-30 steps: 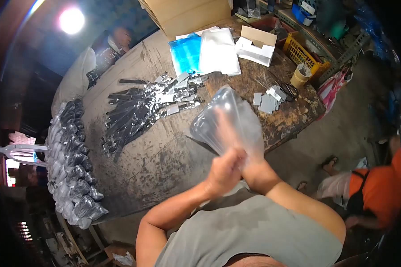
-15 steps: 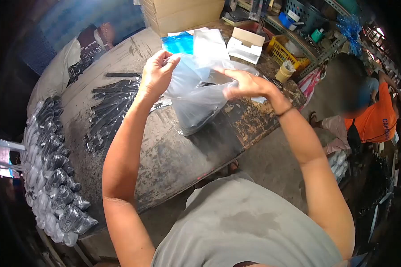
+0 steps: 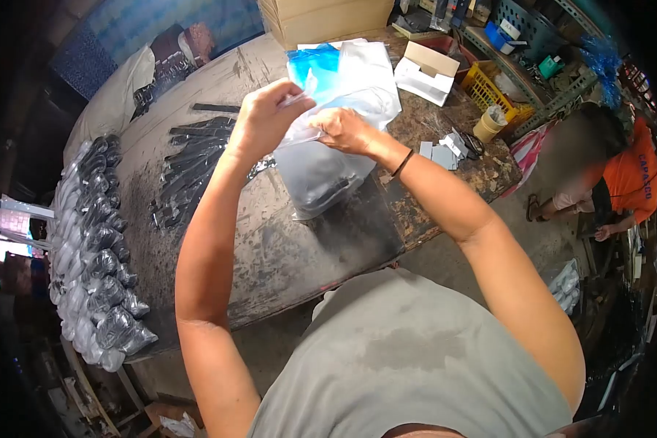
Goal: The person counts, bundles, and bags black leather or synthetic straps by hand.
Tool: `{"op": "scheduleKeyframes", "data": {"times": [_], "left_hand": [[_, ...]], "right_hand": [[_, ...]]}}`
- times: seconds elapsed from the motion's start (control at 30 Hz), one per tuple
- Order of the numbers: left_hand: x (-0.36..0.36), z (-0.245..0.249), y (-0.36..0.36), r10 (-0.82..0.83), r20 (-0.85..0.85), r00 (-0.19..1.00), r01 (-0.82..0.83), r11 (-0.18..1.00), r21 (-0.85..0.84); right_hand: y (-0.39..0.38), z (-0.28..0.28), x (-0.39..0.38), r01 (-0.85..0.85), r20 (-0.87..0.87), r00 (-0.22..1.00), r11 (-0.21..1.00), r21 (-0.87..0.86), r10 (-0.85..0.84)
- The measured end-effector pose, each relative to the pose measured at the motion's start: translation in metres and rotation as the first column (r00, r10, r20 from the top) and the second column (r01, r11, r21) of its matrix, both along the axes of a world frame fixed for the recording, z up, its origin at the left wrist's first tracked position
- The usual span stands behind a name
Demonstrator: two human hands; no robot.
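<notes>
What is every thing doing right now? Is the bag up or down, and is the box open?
clear bag: held up over the table, dark pieces at its bottom.
left hand: pinching the bag's top.
right hand: gripping the bag's top.
white box: flap open.
black pieces: loose, heaped on the table.
filled bags: packed, lined along the table's edge.
flat bags: stacked, lying flat.

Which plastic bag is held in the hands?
The clear bag, gripped by left hand and right hand; the blue stack and white stack lie flat on the table.
</notes>
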State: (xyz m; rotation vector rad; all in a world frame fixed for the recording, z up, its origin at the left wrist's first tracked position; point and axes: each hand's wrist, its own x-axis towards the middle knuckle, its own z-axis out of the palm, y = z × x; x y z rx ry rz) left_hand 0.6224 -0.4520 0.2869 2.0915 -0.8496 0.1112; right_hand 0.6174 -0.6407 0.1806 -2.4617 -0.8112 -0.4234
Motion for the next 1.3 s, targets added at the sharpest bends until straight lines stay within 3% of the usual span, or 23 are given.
{"op": "scheduleKeyframes", "data": {"times": [0.07, 0.13, 0.27, 0.33, 0.37, 0.4, 0.47, 0.5, 0.53, 0.57, 0.6, 0.67, 0.7, 0.73, 0.8, 0.83, 0.93, 1.0, 1.07, 1.13, 1.2, 1.27, 1.3], "left_hand": [[0.008, -0.019, 0.012, -0.05, -0.054, 0.997, 0.036, 0.97, -0.241], [0.006, -0.012, 0.015, -0.031, -0.143, 0.989, -0.005, 0.968, -0.25], [0.004, -0.005, 0.008, -0.005, -0.086, 0.996, -0.009, 0.987, -0.163], [0.001, 0.004, 0.006, -0.057, -0.079, 0.995, 0.046, 0.99, -0.13], [0.01, -0.004, 0.008, -0.078, 0.075, 0.994, 0.087, 0.988, -0.131], [0.014, -0.009, 0.013, -0.089, 0.071, 0.994, 0.098, 0.986, -0.133], [0.017, -0.021, 0.032, -0.036, 0.11, 0.993, 0.076, 0.919, -0.386], [0.025, -0.046, 0.046, -0.077, -0.054, 0.996, 0.037, 0.847, -0.531], [0.022, -0.065, 0.056, -0.022, -0.021, 1.0, 0.011, 0.903, -0.43], [0.019, -0.106, 0.056, -0.072, -0.181, 0.981, -0.015, 0.898, -0.44], [0.005, -0.132, 0.047, -0.014, -0.159, 0.987, -0.031, 0.96, -0.277], [-0.016, -0.205, 0.027, 0.045, -0.032, 0.998, -0.044, 0.998, 0.042], [-0.032, -0.218, 0.013, 0.118, 0.199, 0.973, -0.164, 0.958, 0.235], [-0.035, -0.234, 0.009, 0.115, 0.193, 0.974, -0.161, 0.958, 0.237], [-0.032, -0.254, 0.0, 0.344, -0.292, 0.892, -0.178, 0.863, 0.473], [-0.033, -0.258, 0.0, 0.345, -0.139, 0.928, -0.266, 0.877, 0.399], [-0.022, -0.241, 0.003, 0.203, -0.096, 0.975, -0.175, 0.955, 0.241], [-0.011, -0.191, -0.005, 0.109, -0.095, 0.989, -0.075, 0.948, 0.311], [-0.002, -0.172, -0.022, -0.073, -0.184, 0.98, 0.02, 0.961, -0.275], [0.022, -0.169, -0.035, -0.069, -0.16, 0.985, 0.029, 0.97, -0.242], [0.049, -0.157, -0.029, 0.002, 0.0, 1.0, -0.002, 0.985, 0.172], [0.05, -0.124, -0.032, 0.048, -0.321, 0.946, -0.113, 0.976, -0.184], [0.058, -0.107, -0.03, -0.174, -0.345, 0.922, 0.037, 0.929, -0.369]], "right_hand": [[0.004, 0.014, -0.003, 0.022, 0.001, 1.0, 1.0, -0.021, -0.022], [0.01, 0.02, -0.003, 0.114, 0.12, 0.985, 0.988, 0.1, -0.126], [0.023, 0.025, 0.002, 0.182, 0.073, 0.979, 0.977, 0.113, -0.191], [0.019, 0.023, 0.015, 0.052, 0.108, 0.992, 0.996, 0.07, -0.059], [0.016, 0.021, 0.02, -0.024, 0.082, 0.996, 1.0, -0.002, 0.024], [0.014, 0.024, 0.022, -0.098, 0.049, 0.994, 0.992, -0.074, 0.102], [0.019, 0.044, 0.018, -0.099, 0.104, 0.99, 0.994, 0.05, 0.093], [0.015, 0.035, 0.028, -0.079, 0.182, 0.98, 0.997, -0.012, 0.08], [0.009, 0.025, 0.037, -0.054, 0.258, 0.964, 0.996, -0.071, 0.071], [0.006, 0.032, 0.037, -0.037, 0.251, 0.966, 0.996, -0.075, 0.055], [0.006, 0.047, 0.032, -0.045, 0.164, 0.983, 0.979, -0.198, 0.078], [0.009, 0.052, 0.03, -0.073, 0.057, 0.994, 0.945, -0.32, 0.096], [0.015, 0.05, 0.033, -0.104, 0.131, 0.981, 0.963, -0.251, 0.14], [0.02, 0.049, 0.035, -0.137, 0.211, 0.962, 0.974, -0.18, 0.175], [0.03, 0.059, 0.023, -0.219, 0.226, 0.949, 0.975, -0.04, 0.222], [0.03, 0.063, 0.02, -0.193, 0.192, 0.96, 0.978, -0.082, 0.205], [0.029, 0.083, 0.018, -0.168, 0.186, 0.963, 0.973, -0.156, 0.196], [0.032, 0.1, 0.016, -0.154, 0.225, 0.955, 0.97, -0.19, 0.196], [0.046, 0.115, 0.011, -0.186, 0.213, 0.945, 0.944, -0.272, 0.247], [0.055, 0.134, 0.008, -0.146, 0.264, 0.936, 0.939, -0.313, 0.233], [0.051, 0.162, 0.007, -0.036, 0.437, 0.886, 0.963, -0.268, 0.155], [0.029, 0.201, -0.004, -0.143, 0.513, 0.852, 0.989, 0.046, 0.1], [0.009, 0.219, -0.015, -0.126, 0.527, 0.85, 0.975, 0.181, 0.012]]}}
